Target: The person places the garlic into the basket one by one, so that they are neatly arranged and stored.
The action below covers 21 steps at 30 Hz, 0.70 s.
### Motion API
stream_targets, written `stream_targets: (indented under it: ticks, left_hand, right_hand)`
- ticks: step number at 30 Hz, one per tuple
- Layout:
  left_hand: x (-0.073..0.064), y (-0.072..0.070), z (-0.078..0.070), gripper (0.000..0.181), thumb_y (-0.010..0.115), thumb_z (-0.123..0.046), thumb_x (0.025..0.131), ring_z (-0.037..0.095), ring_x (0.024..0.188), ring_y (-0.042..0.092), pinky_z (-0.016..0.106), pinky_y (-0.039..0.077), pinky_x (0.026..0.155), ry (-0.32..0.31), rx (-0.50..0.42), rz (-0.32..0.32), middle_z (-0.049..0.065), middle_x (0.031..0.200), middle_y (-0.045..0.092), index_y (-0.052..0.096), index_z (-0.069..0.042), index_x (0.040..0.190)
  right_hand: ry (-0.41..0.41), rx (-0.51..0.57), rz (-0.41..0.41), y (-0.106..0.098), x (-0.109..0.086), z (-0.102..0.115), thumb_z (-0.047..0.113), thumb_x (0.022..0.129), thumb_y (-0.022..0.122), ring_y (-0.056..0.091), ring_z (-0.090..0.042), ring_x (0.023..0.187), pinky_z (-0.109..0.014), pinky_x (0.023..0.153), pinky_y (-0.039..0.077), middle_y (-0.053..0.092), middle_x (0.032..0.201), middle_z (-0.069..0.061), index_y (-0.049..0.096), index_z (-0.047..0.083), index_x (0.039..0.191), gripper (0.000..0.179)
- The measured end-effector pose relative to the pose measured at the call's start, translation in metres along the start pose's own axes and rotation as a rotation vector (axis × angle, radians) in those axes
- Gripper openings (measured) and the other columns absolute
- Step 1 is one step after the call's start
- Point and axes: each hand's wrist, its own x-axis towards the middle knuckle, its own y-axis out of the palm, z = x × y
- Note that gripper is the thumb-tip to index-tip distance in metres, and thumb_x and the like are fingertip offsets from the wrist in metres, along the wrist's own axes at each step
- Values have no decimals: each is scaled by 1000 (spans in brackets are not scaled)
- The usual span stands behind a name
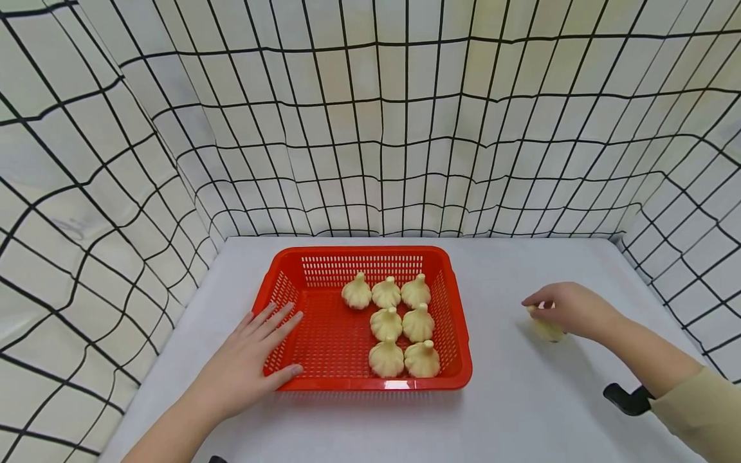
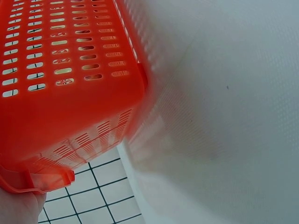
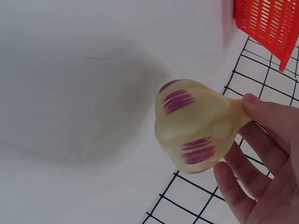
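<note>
A red plastic basket (image 1: 324, 384) stands on the white table, with several cream garlic bulbs (image 1: 386, 357) grouped in its right half. My left hand (image 1: 246, 363) rests on the basket's left rim, fingers straight and spread over the edge. To the right of the basket, my right hand (image 1: 579, 312) pinches another garlic bulb (image 3: 196, 126) by its stem, between thumb and fingers. That bulb has purple streaks on its side in the right wrist view. In the left wrist view the basket's slotted wall (image 2: 70, 107) fills the upper left, and only part of the hand shows.
The white tabletop (image 1: 503, 411) extends around the basket. Pale walls covered by a black wire grid (image 1: 405, 138) enclose the back and both sides. A small black object (image 1: 628, 400) sits by the right wrist.
</note>
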Motion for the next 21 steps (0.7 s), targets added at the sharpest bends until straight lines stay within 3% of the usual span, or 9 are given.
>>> stream_targets:
  ticks: [8,16,21]
  left_hand:
    - [0,2,1,83,64,-59,88,35,149,21,47,2,122,0,-4,1,3,162,27,32,-26,157]
    - [0,1,0,83,64,-60,88,34,149,21,52,8,121,0,-4,1,2,162,28,31,-26,157]
    - [0,1,-1,83,64,-60,88,35,149,21,45,-1,122,-7,-11,5,3,162,27,32,-26,157]
  right_hand:
    - [18,37,-85,-16,9,16,25,94,69,59,-20,85,-30,62,51,68,101,-5,73,12,121,30]
    - [-30,42,-174,-34,20,37,29,94,68,61,-22,87,-31,65,51,70,99,-2,73,15,121,31]
    - [-45,43,-199,-42,28,53,31,95,68,61,-23,90,-32,66,51,70,101,-3,73,16,121,31]
